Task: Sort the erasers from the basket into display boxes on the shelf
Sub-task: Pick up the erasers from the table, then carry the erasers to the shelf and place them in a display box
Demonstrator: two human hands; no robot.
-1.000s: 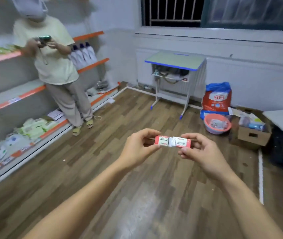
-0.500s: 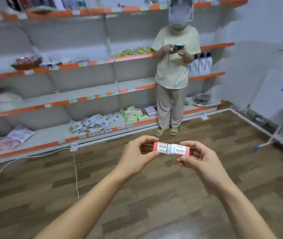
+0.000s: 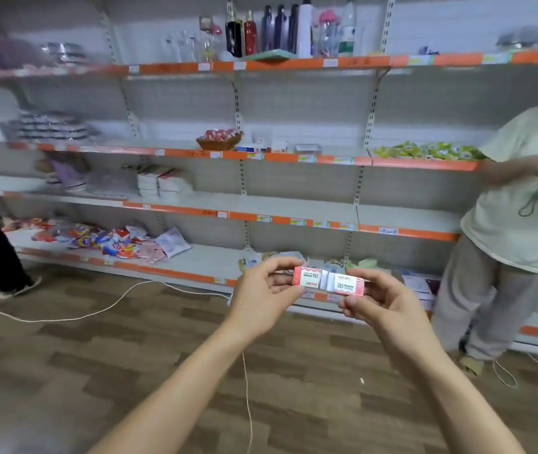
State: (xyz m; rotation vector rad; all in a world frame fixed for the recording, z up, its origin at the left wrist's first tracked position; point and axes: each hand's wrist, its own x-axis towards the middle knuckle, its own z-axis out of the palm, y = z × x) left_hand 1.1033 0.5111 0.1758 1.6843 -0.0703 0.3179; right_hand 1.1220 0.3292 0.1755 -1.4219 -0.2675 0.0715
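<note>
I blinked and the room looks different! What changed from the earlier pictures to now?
The view swung left: desk, window and boxes are gone, and the shelf now fills the picture, with the basket ahead. The standing person slid to the right edge. Unchanged: the left hand and right hand still pinch the two erasers end to end.

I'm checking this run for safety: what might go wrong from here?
The two erasers are pinched end to end between the left hand and the right hand; a loose grip might drop one. The cord across the floor is a trip hazard. A bystander crowds the shelf.
</note>
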